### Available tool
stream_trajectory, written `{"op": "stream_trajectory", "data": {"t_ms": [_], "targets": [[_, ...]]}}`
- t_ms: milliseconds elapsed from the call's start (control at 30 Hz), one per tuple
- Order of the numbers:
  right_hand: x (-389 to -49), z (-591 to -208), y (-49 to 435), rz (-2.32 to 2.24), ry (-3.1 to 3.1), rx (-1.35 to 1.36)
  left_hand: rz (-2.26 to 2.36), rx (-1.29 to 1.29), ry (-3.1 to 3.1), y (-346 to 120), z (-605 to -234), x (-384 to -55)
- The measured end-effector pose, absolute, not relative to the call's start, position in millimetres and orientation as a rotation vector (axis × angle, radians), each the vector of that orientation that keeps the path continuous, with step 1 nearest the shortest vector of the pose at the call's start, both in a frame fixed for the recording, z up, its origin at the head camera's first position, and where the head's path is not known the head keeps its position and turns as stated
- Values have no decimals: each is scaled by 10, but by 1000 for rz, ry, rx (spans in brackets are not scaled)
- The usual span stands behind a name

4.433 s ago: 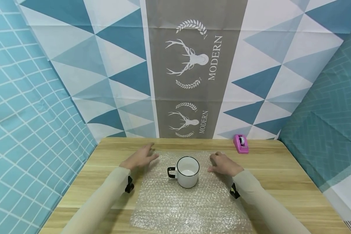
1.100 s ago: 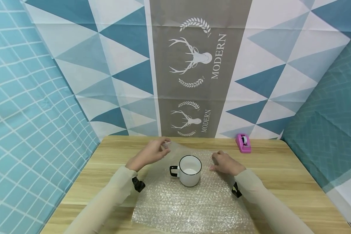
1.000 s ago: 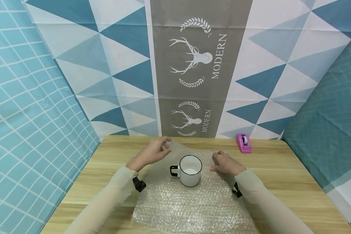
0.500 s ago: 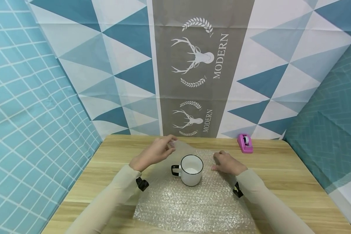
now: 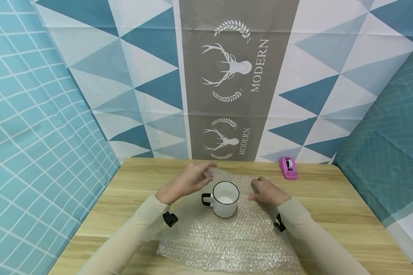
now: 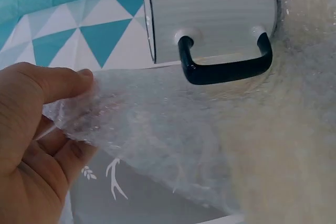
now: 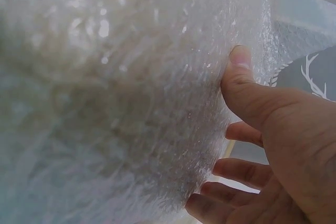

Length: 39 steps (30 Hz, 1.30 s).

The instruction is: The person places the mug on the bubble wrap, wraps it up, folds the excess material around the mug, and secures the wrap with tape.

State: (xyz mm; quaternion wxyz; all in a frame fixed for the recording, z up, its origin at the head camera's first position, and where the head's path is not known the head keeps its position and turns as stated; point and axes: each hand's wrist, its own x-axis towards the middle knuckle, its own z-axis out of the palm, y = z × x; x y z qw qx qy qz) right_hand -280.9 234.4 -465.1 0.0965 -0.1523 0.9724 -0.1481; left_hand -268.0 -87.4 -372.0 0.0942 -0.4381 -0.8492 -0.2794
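Observation:
A white enamel mug (image 5: 225, 206) with a black rim stands upright on a sheet of clear bubble wrap (image 5: 227, 244). Its black handle (image 6: 226, 72) points toward the left hand. That left hand (image 5: 187, 181) pinches the far left corner of the bubble wrap (image 6: 142, 114) between thumb and fingers, holding it raised beyond the mug. To the right of the mug, the right hand (image 5: 268, 191) rests at the sheet's right edge. In the right wrist view its thumb (image 7: 239, 74) touches the wrap, with the loosely bent fingers (image 7: 239, 171) spread apart from it along the edge.
A pink tape dispenser (image 5: 288, 168) sits at the back right of the wooden table (image 5: 337, 214). Behind the table hangs a patterned cloth (image 5: 151, 76), with blue tiled cloth (image 5: 38, 133) on the left side.
From lying beside the sheet's left edge, the left hand has taken hold of the far corner and drawn it rightward toward the mug. Mug and right hand have stayed nearly in place.

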Motion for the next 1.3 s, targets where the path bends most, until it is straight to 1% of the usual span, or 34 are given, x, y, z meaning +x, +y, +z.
{"op": "stream_trajectory", "data": {"t_ms": [267,567,767,900,1167,1300], "targets": [[-2802,-4654,2340,-447,2872,-484,-895,-1374,-2508,-807,-3755,-2605],[-2823,-4677,2348,-439,2885,-511,-981,-1377,-2563,-695,-3818,-2550],[-2839,-4679,2341,-442,2885,-512,-878,-1353,-2550,-637,-3949,-2528],[-2848,-4681,2333,-439,2881,-514,-882,-1361,-2570,-641,-3961,-2505],[-2852,-4685,2365,-439,2875,-495,-857,-1468,-2737,-693,-3873,-2523],[-2840,-4700,2390,-440,2876,-486,-668,-1590,-2780,-731,-3836,-2553]]}}
